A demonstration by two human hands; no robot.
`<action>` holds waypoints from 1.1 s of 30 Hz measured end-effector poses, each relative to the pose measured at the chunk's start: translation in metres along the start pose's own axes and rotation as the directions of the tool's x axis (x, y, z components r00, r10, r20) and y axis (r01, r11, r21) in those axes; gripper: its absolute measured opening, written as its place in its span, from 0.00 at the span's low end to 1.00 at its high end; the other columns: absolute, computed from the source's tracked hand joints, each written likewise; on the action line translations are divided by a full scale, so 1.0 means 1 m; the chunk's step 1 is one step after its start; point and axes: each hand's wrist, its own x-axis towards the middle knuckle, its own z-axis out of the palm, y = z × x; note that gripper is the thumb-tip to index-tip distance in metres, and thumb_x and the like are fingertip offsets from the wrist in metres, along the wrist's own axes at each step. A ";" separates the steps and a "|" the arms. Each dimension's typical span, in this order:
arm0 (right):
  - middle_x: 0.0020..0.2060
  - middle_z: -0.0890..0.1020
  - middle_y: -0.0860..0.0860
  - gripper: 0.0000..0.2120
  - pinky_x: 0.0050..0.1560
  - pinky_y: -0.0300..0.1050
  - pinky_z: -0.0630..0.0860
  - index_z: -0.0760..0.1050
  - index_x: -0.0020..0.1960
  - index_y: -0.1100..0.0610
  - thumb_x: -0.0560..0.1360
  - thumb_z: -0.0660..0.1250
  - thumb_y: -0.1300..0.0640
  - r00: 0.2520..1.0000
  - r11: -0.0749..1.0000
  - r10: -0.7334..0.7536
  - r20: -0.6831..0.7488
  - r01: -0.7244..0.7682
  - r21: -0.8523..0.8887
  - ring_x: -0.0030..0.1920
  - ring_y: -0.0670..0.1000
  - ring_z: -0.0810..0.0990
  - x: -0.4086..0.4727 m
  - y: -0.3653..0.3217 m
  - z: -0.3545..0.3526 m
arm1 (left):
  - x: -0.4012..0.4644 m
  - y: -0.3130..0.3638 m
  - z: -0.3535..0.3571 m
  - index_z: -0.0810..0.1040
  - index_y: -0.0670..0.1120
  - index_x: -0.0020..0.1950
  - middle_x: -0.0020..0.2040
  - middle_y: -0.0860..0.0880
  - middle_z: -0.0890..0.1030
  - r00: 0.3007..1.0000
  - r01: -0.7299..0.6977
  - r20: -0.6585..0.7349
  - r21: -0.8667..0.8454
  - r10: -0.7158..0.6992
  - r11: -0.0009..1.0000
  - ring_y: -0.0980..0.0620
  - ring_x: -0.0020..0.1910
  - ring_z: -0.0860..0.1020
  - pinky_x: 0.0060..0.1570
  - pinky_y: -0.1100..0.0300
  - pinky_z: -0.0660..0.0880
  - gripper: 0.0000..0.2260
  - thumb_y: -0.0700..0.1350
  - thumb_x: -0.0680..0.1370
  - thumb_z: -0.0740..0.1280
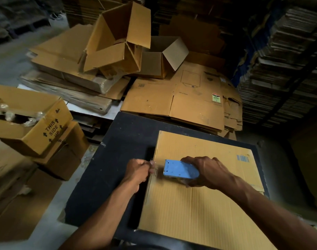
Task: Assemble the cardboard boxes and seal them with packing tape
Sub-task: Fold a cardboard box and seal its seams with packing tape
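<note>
A closed cardboard box (204,201) stands on a black table (110,170), its top flaps meeting along a seam. My right hand (208,172) grips a blue tape dispenser (180,169) lying on the box top near its left edge. My left hand (138,170) is at that left edge, fingers curled and pinching the clear tape end (154,166) against the box. The strip between hand and dispenser is blurred.
Flattened cartons (177,101) are piled beyond the table, with two opened boxes (118,38) on top. A box marked THIS SIDE UP (31,123) holding crumpled plastic sits at the left on other boxes. Tall stacks of cardboard (284,60) rise at the right.
</note>
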 end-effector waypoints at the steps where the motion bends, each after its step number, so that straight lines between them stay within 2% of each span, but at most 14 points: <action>1: 0.65 0.78 0.45 0.40 0.65 0.53 0.73 0.60 0.79 0.41 0.73 0.75 0.37 1.000 1.000 0.004 0.004 -0.004 -0.016 0.64 0.49 0.77 0.003 -0.002 -0.002 | 0.001 -0.002 -0.001 0.85 0.39 0.46 0.32 0.48 0.84 1.000 0.006 -0.004 -0.005 -0.006 1.000 0.59 0.25 0.73 0.28 0.61 0.66 0.08 0.42 0.81 0.71; 6: 0.68 0.77 0.45 0.44 0.67 0.54 0.70 0.57 0.81 0.42 0.72 0.75 0.36 0.998 0.995 0.021 0.055 -0.015 -0.103 0.67 0.50 0.75 0.011 -0.014 -0.013 | 0.014 -0.011 -0.011 0.84 0.37 0.46 0.31 0.47 0.82 0.999 0.037 0.009 -0.078 -0.037 0.996 0.55 0.26 0.70 0.24 0.62 0.63 0.08 0.42 0.81 0.72; 13: 0.68 0.77 0.44 0.46 0.66 0.55 0.69 0.57 0.82 0.41 0.71 0.76 0.37 0.992 0.977 0.070 0.104 -0.047 -0.209 0.68 0.51 0.75 0.023 -0.031 -0.020 | 0.036 -0.027 -0.030 0.85 0.39 0.46 0.34 0.47 0.83 0.993 0.120 -0.001 -0.059 -0.120 0.991 0.53 0.31 0.74 0.25 0.62 0.66 0.09 0.44 0.80 0.73; 18: 0.69 0.77 0.45 0.46 0.67 0.56 0.71 0.56 0.82 0.42 0.71 0.76 0.36 0.984 0.952 0.085 0.156 -0.034 -0.303 0.69 0.51 0.74 0.032 -0.037 -0.020 | 0.046 -0.046 -0.031 0.84 0.40 0.40 0.32 0.46 0.82 0.988 0.154 0.010 -0.083 -0.154 0.985 0.54 0.26 0.71 0.25 0.64 0.64 0.10 0.42 0.80 0.73; 22: 0.67 0.78 0.45 0.45 0.65 0.53 0.74 0.57 0.81 0.41 0.71 0.75 0.35 0.977 0.943 0.109 0.182 -0.043 -0.329 0.68 0.50 0.76 0.041 -0.043 -0.019 | 0.048 -0.055 -0.026 0.85 0.36 0.46 0.34 0.48 0.82 0.976 0.218 0.058 -0.120 -0.212 0.969 0.55 0.26 0.70 0.24 0.66 0.62 0.11 0.45 0.80 0.72; 25: 0.64 0.80 0.45 0.45 0.63 0.52 0.76 0.59 0.80 0.41 0.70 0.75 0.33 0.973 0.928 0.118 0.199 -0.037 -0.371 0.65 0.51 0.77 0.045 -0.050 -0.015 | 0.043 -0.065 -0.016 0.83 0.40 0.41 0.28 0.52 0.80 0.968 0.248 0.056 -0.116 -0.243 0.962 0.55 0.28 0.71 0.29 0.63 0.65 0.14 0.49 0.80 0.72; 29: 0.60 0.81 0.46 0.42 0.62 0.53 0.76 0.63 0.77 0.40 0.69 0.74 0.31 0.971 0.907 0.142 0.195 -0.049 -0.418 0.63 0.52 0.78 0.051 -0.057 -0.016 | 0.042 -0.076 0.002 0.85 0.45 0.36 0.36 0.45 0.86 0.982 0.165 -0.061 -0.195 -0.180 0.967 0.50 0.37 0.80 0.39 0.57 0.74 0.13 0.51 0.77 0.75; 31: 0.61 0.79 0.48 0.41 0.63 0.55 0.73 0.62 0.77 0.41 0.70 0.71 0.29 0.975 0.866 0.137 0.172 -0.034 -0.499 0.65 0.54 0.74 0.050 -0.062 -0.015 | 0.043 -0.073 0.007 0.83 0.48 0.35 0.36 0.47 0.85 0.980 0.169 -0.091 -0.087 -0.177 0.982 0.49 0.38 0.81 0.41 0.56 0.77 0.14 0.54 0.77 0.74; 33: 0.61 0.77 0.48 0.41 0.63 0.55 0.71 0.62 0.77 0.42 0.70 0.69 0.27 0.979 0.841 0.126 0.158 -0.021 -0.541 0.65 0.54 0.71 0.048 -0.067 -0.012 | 0.042 -0.075 0.005 0.83 0.49 0.44 0.44 0.47 0.86 0.969 0.246 -0.058 0.096 -0.241 0.965 0.47 0.43 0.83 0.48 0.53 0.81 0.18 0.64 0.78 0.69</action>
